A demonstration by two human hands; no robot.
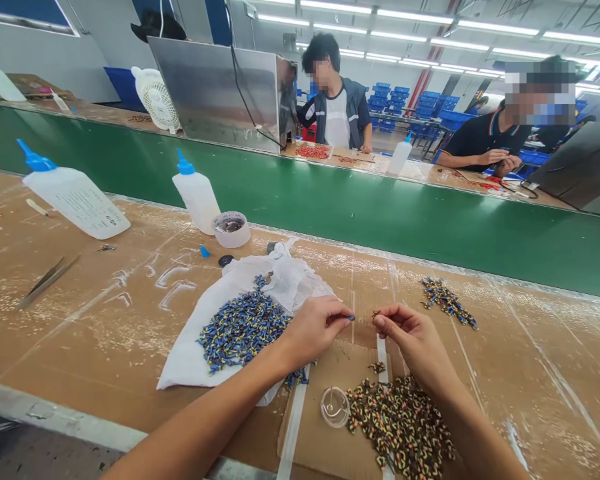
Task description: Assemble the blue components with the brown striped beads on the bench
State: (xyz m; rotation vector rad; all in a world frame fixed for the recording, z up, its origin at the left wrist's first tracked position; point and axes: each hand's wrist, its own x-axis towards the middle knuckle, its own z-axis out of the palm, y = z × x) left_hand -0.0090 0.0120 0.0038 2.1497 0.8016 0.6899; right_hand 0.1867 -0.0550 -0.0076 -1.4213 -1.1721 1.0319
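Observation:
My left hand [314, 328] pinches a small blue piece [349, 318] between thumb and fingertips. My right hand [411, 337] faces it a few centimetres away, pinching a small dark brown piece [377, 313]. Under the left hand lies a heap of blue pieces [243, 328] on a white plastic bag [190, 357]. Below the right hand spreads a pile of dark brown pieces with orange and yellow marks [400, 423]. A small clear round cap [335, 406] sits between the piles.
Two white glue bottles with blue caps [75, 197] [196, 195], a tape roll [231, 229] and tweezers [47, 280] lie to the left. A small pile of joined pieces [447, 301] sits at the right. A green conveyor [330, 200] runs behind; two people work beyond it.

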